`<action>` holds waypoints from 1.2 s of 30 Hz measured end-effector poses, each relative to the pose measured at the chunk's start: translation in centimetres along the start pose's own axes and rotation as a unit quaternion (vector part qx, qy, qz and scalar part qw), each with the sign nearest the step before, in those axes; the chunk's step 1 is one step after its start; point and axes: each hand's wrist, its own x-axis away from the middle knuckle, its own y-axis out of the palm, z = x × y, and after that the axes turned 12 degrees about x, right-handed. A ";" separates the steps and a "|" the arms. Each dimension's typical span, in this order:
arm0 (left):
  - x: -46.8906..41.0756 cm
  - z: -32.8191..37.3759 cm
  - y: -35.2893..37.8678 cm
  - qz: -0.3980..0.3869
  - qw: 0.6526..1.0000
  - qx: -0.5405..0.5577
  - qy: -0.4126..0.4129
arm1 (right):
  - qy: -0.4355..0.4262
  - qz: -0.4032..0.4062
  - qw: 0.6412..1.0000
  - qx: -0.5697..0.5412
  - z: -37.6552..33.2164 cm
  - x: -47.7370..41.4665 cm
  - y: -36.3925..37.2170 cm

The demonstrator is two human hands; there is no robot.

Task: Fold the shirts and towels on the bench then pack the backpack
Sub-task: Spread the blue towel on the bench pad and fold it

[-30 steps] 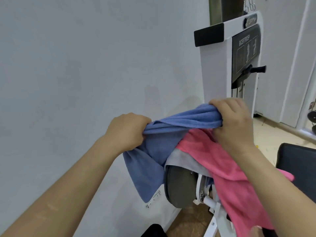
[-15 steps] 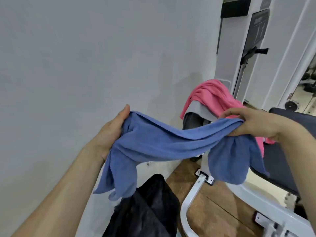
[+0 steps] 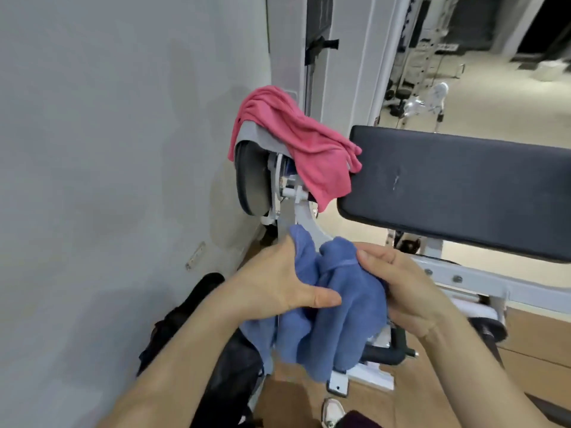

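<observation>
I hold a blue towel (image 3: pixel 336 307) bunched in the air in front of me. My left hand (image 3: pixel 278 282) grips its left side, thumb across the front. My right hand (image 3: pixel 401 288) grips the right side, and the two hands sit close together. The cloth hangs down in thick folds below them. A pink garment (image 3: pixel 306 143) lies draped over a grey cloth (image 3: pixel 262 140) on the machine's round pad at the bench's left end. The black bench pad (image 3: pixel 463 183) stretches off to the right. A black backpack (image 3: pixel 191 332) stands on the floor by the wall, partly behind my left arm.
A grey wall (image 3: pixel 108 149) fills the left side. The bench's white steel frame (image 3: pixel 463 279) and foot (image 3: pixel 355 381) stand just beyond my hands. A tall white gym machine (image 3: pixel 321 50) rises behind the pink garment. Wooden floor (image 3: pixel 401 406) lies below, with a shoe (image 3: pixel 332 410) at the bottom edge.
My hands have come together from a wide spread, so the blue towel went from stretched out to bunched up. The view dropped lower and turned right, toward the bench.
</observation>
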 end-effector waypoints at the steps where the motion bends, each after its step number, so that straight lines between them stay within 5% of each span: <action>1: -0.7 0.4 1.6 -0.017 1.000 0.007 0.011 | -0.005 0.023 1.000 0.016 -0.3 0.7 0.0; 6: -3.7 2.6 4.9 -0.060 0.993 0.094 0.046 | -0.035 0.125 0.983 0.132 -3.3 4.2 -2.6; 10: -6.5 4.7 5.8 -0.096 0.990 0.070 0.075 | 0.013 0.104 0.926 0.361 -5.3 7.1 -8.1; 15: -11.2 6.5 8.0 0.008 0.982 0.165 0.095 | 0.022 0.112 0.856 0.505 -7.2 9.4 -16.6; 17: -13.3 6.8 9.5 0.025 0.981 0.179 0.066 | 0.031 0.130 0.852 0.506 -8.0 10.2 -20.8; 23: -19.7 7.1 12.7 0.022 0.999 0.033 0.023 | 0.045 0.169 0.918 0.355 -9.0 12.7 -32.5; 26: -22.4 7.8 12.7 0.050 0.998 0.027 0.039 | 0.068 0.213 0.909 0.351 -9.1 13.5 -36.7; 31: -27.7 7.6 11.2 0.042 0.999 0.014 0.007 | 0.142 0.331 0.842 0.403 -8.8 12.0 -41.9; 36: -33.6 5.4 10.6 -0.036 0.996 -0.067 0.051 | 0.211 0.348 0.735 0.542 -7.8 8.0 -44.2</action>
